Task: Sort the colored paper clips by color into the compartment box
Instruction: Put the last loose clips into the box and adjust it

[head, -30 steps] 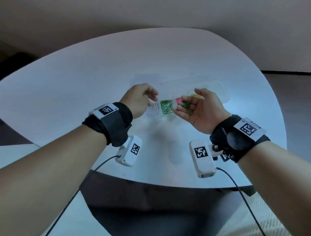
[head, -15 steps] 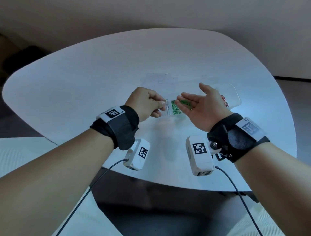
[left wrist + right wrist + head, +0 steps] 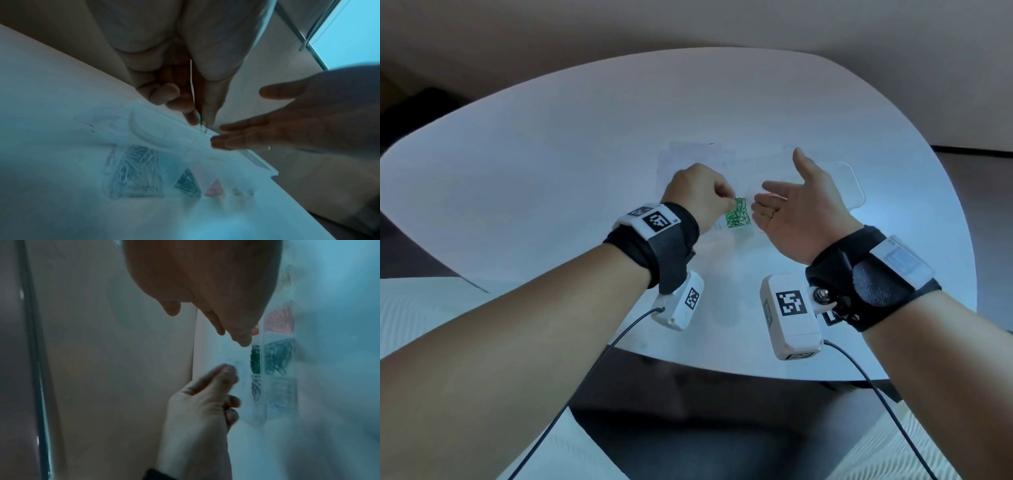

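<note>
A clear compartment box (image 3: 854, 192) lies on the white table (image 3: 551, 171). One compartment holds a heap of green paper clips (image 3: 738, 217). In the left wrist view white clips (image 3: 135, 172), green clips (image 3: 188, 183) and red clips (image 3: 214, 188) sit in neighbouring compartments. My left hand (image 3: 729, 202) pinches a single green clip (image 3: 202, 125) between thumb and forefinger, just above the green heap. My right hand (image 3: 780, 202) hovers palm up over the box beside it, fingers straight; I see nothing lying in it.
A pale sheet of paper (image 3: 688, 157) lies under the box's far left end. The table's rounded near edge (image 3: 722, 370) runs below my wrists, with dark floor beyond. The box's right end (image 3: 287, 277) holds yellowish clips, blurred.
My right hand has gone from cupped around clips to flat and open. My left hand picked a green clip off it and moved over the green compartment.
</note>
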A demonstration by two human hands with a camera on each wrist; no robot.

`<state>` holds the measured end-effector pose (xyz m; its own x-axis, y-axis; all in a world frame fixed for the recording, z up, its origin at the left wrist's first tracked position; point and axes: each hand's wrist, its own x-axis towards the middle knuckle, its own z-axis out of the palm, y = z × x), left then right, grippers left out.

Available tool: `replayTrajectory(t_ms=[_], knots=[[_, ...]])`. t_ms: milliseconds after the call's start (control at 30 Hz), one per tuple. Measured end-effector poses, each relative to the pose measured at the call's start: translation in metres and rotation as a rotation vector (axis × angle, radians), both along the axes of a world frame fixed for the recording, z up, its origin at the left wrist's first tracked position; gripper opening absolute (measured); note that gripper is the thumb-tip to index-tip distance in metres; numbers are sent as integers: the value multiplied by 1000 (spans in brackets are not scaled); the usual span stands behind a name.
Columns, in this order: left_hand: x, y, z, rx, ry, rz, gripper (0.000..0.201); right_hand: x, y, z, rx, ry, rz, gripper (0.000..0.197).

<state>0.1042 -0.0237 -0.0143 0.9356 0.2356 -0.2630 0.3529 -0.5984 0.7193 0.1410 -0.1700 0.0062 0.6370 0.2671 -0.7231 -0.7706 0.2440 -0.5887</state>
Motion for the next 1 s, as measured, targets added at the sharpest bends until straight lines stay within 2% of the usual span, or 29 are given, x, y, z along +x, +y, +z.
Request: replayTrajectory(t_ms=[100, 133, 200, 267, 333, 400, 467, 533, 567, 667, 733, 767, 867, 933, 1000], knots=[[3, -2, -3, 50, 79, -90, 15, 6, -11, 9, -114, -177, -45, 47], [3, 1, -2, 70, 54, -70, 15, 11, -15, 11, -214, -281, -42, 38], [3, 12, -1, 122, -17, 46, 13, 24, -28, 13, -569, -545, 21, 26], [2, 32, -7, 226, -16, 192, 11, 36, -46, 2, -936, -743, 107, 30], [1, 50, -19, 356, 125, 265, 32, 41, -64, -14, -1104, -727, 250, 40], [-2, 63, -30, 351, 296, 258, 54, 44, -78, -30, -1118, -648, 326, 43], [-2, 63, -38, 129, 338, 252, 58, 45, -85, -39, -1106, -635, 296, 40], [-1, 59, -39, -151, 273, 305, 45, 45, -86, -42, -1069, -638, 224, 40], [0, 59, -38, -235, 234, 333, 38, 45, -86, -43, -1039, -638, 197, 41], [2, 64, -37, -367, 150, 367, 21, 46, -90, -47, -996, -563, 187, 48], [2, 70, -33, -393, 80, 352, 10, 47, -92, -47, -955, -510, 182, 41], [2, 72, -29, -385, 29, 331, 17, 47, -92, -47, -913, -485, 172, 34], [3, 73, -16, -317, -119, 255, 41, 46, -93, -43, -732, -380, 78, 42], [-1, 71, -7, -285, -142, 198, 46, 43, -95, -39, -640, -345, 23, 46], [-14, 70, -1, -219, -102, 90, 43, 40, -97, -34, -599, -345, -1, 46]])
